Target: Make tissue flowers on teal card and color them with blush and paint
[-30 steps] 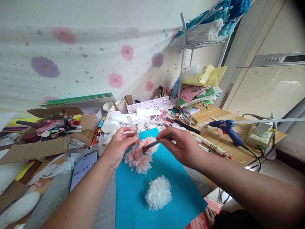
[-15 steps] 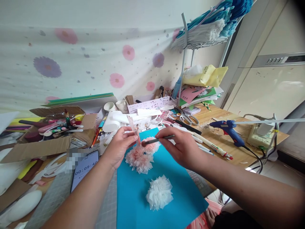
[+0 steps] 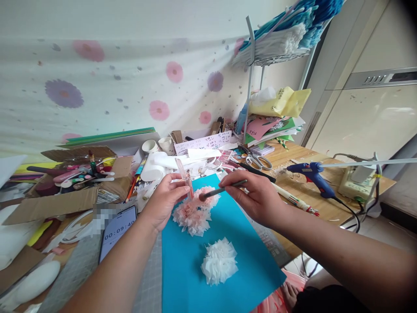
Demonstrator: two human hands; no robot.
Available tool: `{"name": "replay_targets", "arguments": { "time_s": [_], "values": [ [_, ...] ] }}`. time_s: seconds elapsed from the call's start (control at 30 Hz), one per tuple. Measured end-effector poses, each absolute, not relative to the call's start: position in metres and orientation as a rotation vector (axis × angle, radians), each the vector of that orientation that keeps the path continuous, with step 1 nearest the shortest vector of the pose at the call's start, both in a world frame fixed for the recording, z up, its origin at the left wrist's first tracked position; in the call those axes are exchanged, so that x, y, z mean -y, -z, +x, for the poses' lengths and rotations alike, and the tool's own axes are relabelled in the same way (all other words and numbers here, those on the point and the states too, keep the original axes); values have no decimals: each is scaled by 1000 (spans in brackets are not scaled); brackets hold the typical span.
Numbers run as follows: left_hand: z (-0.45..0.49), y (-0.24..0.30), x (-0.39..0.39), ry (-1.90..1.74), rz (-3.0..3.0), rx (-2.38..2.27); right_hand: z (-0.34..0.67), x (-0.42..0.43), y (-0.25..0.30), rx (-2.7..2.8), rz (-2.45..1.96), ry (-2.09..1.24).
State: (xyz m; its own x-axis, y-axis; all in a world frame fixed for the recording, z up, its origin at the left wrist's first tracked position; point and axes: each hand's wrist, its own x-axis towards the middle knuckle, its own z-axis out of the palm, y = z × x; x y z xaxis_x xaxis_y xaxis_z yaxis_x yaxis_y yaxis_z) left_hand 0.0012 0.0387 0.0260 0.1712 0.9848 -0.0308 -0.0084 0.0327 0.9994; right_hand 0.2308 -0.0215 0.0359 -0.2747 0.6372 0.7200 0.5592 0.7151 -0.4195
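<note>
A pink-tinted tissue flower (image 3: 193, 212) lies at the top of a blue paper sheet (image 3: 234, 256). My left hand (image 3: 163, 199) is closed on a small clear pinkish container (image 3: 184, 175) held just above the flower's left side. My right hand (image 3: 257, 196) pinches a thin dark brush (image 3: 221, 190), its tip touching the flower's top. A white tissue flower (image 3: 219, 261) rests lower on the sheet, apart from both hands.
A phone showing a timer (image 3: 116, 231) lies left of the sheet on a grey cutting mat (image 3: 74, 274). A cardboard box of pens (image 3: 73, 178), cups, scissors (image 3: 257, 161), a blue glue gun (image 3: 312, 174) and a wire rack crowd the desk behind.
My right hand has shifted slightly right and up with the brush, its tip staying at the pink flower's top. My left hand has barely moved.
</note>
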Motion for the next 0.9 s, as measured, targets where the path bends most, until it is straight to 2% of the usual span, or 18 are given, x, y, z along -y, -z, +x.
{"name": "replay_targets", "arguments": {
  "time_s": [0.17, 0.3, 0.43, 0.7, 0.9],
  "values": [
    [4, -29, -35, -1034, 1251, -1071, 243, 26, -38, 1906, -1025, -80],
    [6, -30, -32, -1017, 1256, -1053, 248, 29, -38, 1939, -994, -190],
    [7, -31, -31, -1006, 1251, -1054, 254, 28, -36, 1897, -1062, -77],
    [10, -30, -31, -1055, 1228, -1005, 260, 27, -35, 1820, -1030, -56],
    [15, -26, -27, -1056, 1184, -930, 252, 28, -39, 1549, -895, -327]
  ]
}}
